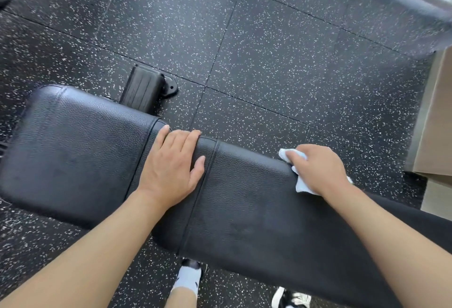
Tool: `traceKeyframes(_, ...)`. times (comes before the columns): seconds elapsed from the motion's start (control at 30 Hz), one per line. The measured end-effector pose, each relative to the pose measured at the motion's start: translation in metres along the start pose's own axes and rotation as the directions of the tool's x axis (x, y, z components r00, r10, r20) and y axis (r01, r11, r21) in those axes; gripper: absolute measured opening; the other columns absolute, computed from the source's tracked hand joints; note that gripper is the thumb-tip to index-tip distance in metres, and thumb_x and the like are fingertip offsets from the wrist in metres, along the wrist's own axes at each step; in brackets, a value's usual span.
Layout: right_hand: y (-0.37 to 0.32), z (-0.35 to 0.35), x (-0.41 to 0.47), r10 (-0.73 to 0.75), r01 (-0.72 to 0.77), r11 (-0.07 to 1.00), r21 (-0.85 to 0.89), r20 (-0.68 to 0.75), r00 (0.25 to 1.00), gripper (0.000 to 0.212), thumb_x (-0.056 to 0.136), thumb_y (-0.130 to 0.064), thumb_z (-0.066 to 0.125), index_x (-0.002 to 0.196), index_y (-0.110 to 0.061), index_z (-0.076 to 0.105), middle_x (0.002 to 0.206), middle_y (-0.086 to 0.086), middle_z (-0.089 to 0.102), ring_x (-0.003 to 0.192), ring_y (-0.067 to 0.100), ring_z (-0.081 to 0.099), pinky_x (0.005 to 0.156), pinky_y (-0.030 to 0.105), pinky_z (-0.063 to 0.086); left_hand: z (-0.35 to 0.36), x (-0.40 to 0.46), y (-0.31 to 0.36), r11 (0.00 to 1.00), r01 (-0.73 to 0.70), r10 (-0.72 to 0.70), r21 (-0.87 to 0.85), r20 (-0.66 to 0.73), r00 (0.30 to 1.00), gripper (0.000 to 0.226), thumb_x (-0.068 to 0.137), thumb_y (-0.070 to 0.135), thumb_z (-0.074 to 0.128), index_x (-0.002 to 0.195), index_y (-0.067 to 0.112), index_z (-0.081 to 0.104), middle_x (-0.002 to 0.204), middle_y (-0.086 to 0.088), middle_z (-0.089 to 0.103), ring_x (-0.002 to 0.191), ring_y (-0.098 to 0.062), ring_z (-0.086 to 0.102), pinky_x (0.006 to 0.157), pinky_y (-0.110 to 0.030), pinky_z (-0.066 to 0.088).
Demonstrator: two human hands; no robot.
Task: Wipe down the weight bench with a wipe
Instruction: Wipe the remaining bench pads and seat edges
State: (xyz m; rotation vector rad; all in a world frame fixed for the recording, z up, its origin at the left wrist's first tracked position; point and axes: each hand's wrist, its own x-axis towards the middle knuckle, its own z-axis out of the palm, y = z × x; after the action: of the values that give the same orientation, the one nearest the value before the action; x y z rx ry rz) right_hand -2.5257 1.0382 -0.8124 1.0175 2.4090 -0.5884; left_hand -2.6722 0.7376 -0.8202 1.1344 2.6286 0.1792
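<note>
The weight bench (pixel 244 197) is lying across the middle of the view on the speckled rubber floor (pixel 281 62), its black padding split by a seam into a shorter pad on the left and a longer pad running off to the right. The wipe (pixel 300 185), a small pale crumpled cloth, is sitting on the far edge of the longer pad, under the right hand (pixel 318 168), which is pressing it down with fingers curled over it so that only its ends are poking out. The left hand (pixel 171 170) is lying flat and spread across the seam, its fingertips hooking over the far edge, apparently bracing the person rather than cleaning.

Judging progress is hard: the leather is showing faint duller patches on both pads, but I cannot tell whether those are damp streaks or only light. The wipe is working at the far rim of the longer pad, so that stretch seems to be in hand. The shorter pad, the seam area under the left hand and the near side are probably still waiting, along with whatever lies beyond the right edge of the view. A black frame foot (pixel 144 89) is showing behind the bench, and the person's shoes (pixel 188 276) are standing below it.
</note>
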Motion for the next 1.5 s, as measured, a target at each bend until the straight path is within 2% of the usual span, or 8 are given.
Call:
traceKeyframes(0.23, -0.114, 0.038, 0.019, -0.203, 0.204, 0.979, 0.017, -0.042, 0.978, 0.034, 0.093, -0.046, 0.047, 0.073, -0.021, 0.057, 0.085, 0.002, 0.067, 0.077, 0.026, 0.050, 0.067, 0.034, 0.034, -0.012, 0.016, 0.042, 0.994, 0.001, 0.004, -0.112, 0.050, 0.999, 0.049, 0.100, 0.037, 0.041, 0.134, 0.009, 0.061, 0.134, -0.008, 0.061, 0.127, -0.031, 0.055, 0.115, -0.054, 0.035)
traceKeyframes(0.37, -0.099, 0.036, 0.019, -0.228, 0.230, 0.967, 0.105, -0.037, 0.973, 0.032, 0.096, -0.044, 0.043, 0.077, -0.024, 0.059, 0.091, 0.003, 0.068, 0.089, 0.028, 0.061, 0.068, 0.035, 0.036, -0.012, 0.031, 0.082, 0.999, 0.010, -0.005, -0.044, 0.119, 0.993, 0.046, 0.100, 0.039, 0.034, 0.120, 0.012, 0.065, 0.123, -0.004, 0.066, 0.120, -0.029, 0.058, 0.115, -0.055, 0.034)
traceKeyframes(0.6, 0.063, 0.009, -0.014, -0.238, 0.245, 0.969, 0.001, -0.244, 0.940, 0.037, 0.100, -0.045, 0.050, 0.073, -0.019, 0.058, 0.083, 0.003, 0.062, 0.085, 0.030, 0.060, 0.064, 0.037, 0.039, 0.017, 0.041, 0.189, 0.992, -0.117, 0.105, 0.043, 0.219, 0.970, 0.051, 0.102, 0.043, 0.028, 0.123, 0.014, 0.065, 0.122, -0.002, 0.068, 0.113, -0.028, 0.063, 0.113, -0.056, 0.035)
traceKeyframes(0.83, 0.284, -0.021, -0.065, -0.187, 0.150, 0.982, -0.112, -0.558, 0.808, 0.038, 0.100, -0.036, 0.054, 0.071, -0.012, 0.056, 0.073, 0.005, 0.053, 0.068, 0.030, 0.052, 0.052, 0.039, 0.039, 0.047, 0.054, 0.309, 0.970, -0.242, 0.223, 0.033, 0.293, 0.930, 0.055, 0.103, 0.047, 0.023, 0.123, 0.014, 0.061, 0.120, -0.002, 0.067, 0.109, -0.028, 0.062, 0.103, -0.048, 0.040)
traceKeyframes(1.03, 0.436, -0.034, -0.100, 0.186, -0.194, 0.979, 0.058, -0.637, 0.748, 0.038, 0.102, -0.037, 0.043, 0.087, -0.005, 0.057, 0.091, 0.015, 0.054, 0.085, 0.040, 0.053, 0.062, 0.046, 0.043, 0.073, 0.062, 0.375, 0.970, -0.228, 0.200, 0.083, 0.254, 0.946, 0.050, 0.103, 0.042, 0.026, 0.115, 0.016, 0.066, 0.109, -0.002, 0.070, 0.100, -0.030, 0.064, 0.091, -0.046, 0.043)
traceKeyframes(1.17, 0.395, -0.014, -0.109, 0.248, -0.188, 0.969, 0.163, -0.670, 0.699, 0.038, 0.101, -0.040, 0.045, 0.092, -0.007, 0.062, 0.093, 0.014, 0.053, 0.083, 0.036, 0.050, 0.066, 0.043, 0.038, 0.078, 0.058, 0.377, 0.981, -0.187, 0.177, 0.055, 0.162, 0.971, 0.043, 0.101, 0.039, 0.036, 0.117, 0.017, 0.070, 0.106, -0.003, 0.073, 0.098, -0.032, 0.067, 0.091, -0.046, 0.043)
traceKeyframes(1.37, 0.241, 0.051, -0.141, -0.216, 0.244, 0.968, -0.050, -0.654, 0.725, 0.018, 0.085, -0.020, 0.068, 0.098, -0.013, 0.058, 0.083, 0.005, 0.052, 0.070, 0.026, 0.044, 0.058, 0.039, 0.032, 0.080, 0.059, 0.382, 0.983, -0.169, 0.157, 0.068, 0.144, 0.977, 0.046, 0.099, 0.036, 0.033, 0.120, 0.018, 0.069, 0.111, -0.004, 0.073, 0.103, -0.035, 0.066, 0.090, -0.048, 0.043)
traceKeyframes(1.5, 0.287, 0.034, -0.129, -0.293, 0.316, 0.944, -0.097, -0.686, 0.666, 0.002, 0.086, -0.013, 0.066, 0.087, -0.012, 0.068, 0.078, 0.005, 0.054, 0.067, 0.026, 0.046, 0.055, 0.039, 0.035, 0.082, 0.058, 0.381, 0.982, -0.173, 0.164, 0.080, 0.109, 0.980, 0.043, 0.099, 0.033, 0.033, 0.120, 0.018, 0.067, 0.110, -0.005, 0.071, 0.101, -0.036, 0.065, 0.087, -0.048, 0.042)
